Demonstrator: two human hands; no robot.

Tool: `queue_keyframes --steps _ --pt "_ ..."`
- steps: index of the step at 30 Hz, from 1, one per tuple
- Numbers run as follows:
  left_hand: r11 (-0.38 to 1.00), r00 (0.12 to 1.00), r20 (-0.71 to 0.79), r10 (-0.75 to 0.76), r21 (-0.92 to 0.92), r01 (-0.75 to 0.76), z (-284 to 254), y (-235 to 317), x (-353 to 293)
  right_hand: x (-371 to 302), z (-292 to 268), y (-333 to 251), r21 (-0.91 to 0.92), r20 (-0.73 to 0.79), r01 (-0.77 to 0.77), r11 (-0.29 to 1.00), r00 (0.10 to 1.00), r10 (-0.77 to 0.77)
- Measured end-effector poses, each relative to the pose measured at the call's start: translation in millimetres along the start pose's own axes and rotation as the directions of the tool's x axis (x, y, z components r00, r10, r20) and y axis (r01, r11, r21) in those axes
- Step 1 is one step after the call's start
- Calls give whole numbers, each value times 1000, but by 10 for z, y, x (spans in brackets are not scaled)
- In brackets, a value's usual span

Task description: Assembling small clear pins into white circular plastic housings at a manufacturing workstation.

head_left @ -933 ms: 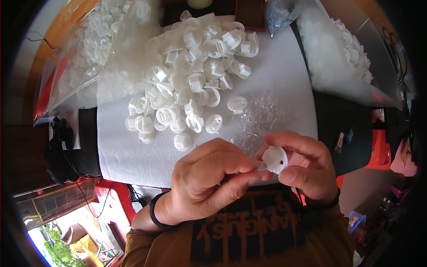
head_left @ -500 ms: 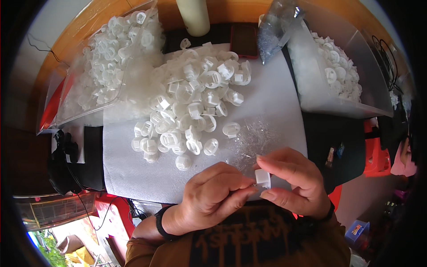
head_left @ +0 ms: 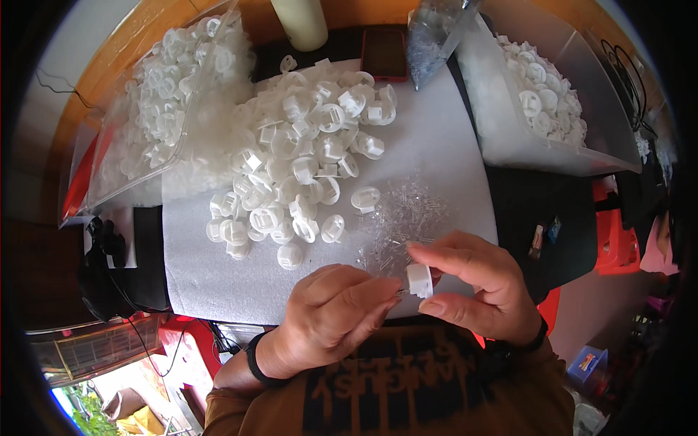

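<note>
My right hand [head_left: 476,287] pinches a small white plastic cap [head_left: 419,280] between thumb and fingers, held just above the near edge of a white foam sheet [head_left: 443,145]. My left hand [head_left: 331,316] meets it from the left, fingertips pressed together on a tiny clear pin at the cap's side. Just beyond my hands a scatter of clear thin pins [head_left: 403,221] lies on the sheet. Farther back a heap of the same white plastic caps [head_left: 302,156] covers the sheet's middle.
A clear bin [head_left: 156,116] of white caps stands at the back left, and another clear bin [head_left: 542,98] of caps at the back right. A red phone [head_left: 383,53], a clear bag of pins [head_left: 429,36] and a cream bottle [head_left: 299,22] sit at the far edge.
My hands have turned the cap from face-up to edge-on and shifted slightly right. The view has tilted down, so the heap and bins sit lower in the picture.
</note>
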State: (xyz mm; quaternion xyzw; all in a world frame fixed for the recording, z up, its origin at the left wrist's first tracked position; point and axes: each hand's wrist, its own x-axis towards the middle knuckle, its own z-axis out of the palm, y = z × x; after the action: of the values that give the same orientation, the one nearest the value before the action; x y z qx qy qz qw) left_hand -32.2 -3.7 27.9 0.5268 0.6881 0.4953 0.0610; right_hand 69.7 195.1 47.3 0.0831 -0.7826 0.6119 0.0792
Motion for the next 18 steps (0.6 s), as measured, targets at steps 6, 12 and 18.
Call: queue_keyframes --steps 6,12,18 --pt "957 991 -11 134 260 -127 50 71 19 19 49 34 0 -28 19 1000 999 -19" --pt "958 992 7 127 257 -124 38 50 43 44 50 66 43 -30 55 998 998 -53" --pt "987 998 6 -58 152 57 -96 24 -140 76 -232 -261 -184 -130 73 980 987 -97"
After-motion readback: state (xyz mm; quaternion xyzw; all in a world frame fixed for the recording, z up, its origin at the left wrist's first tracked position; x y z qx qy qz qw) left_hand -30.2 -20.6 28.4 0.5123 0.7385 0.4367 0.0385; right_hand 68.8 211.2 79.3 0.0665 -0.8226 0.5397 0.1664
